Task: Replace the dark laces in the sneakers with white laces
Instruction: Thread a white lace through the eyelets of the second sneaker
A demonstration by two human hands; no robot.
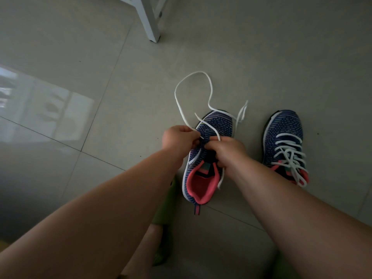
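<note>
Sneaker on floor tiles, toe pointing away, long axis fwd; eyelet rows directly under both hands. L hand pinches white lace end, fingers curled tight, tip aimed right twd eyelets. R hand fingers clamped over tongue area, other strand trapped. Loop lies slack past toe. 2nd sneaker to right, already white-laced.

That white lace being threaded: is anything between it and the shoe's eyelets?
Nothing visible blocks it. The left hand pinches the white lace beside the unlaced sneaker; the right hand grips its tongue area, hiding the eyelets themselves.
</note>
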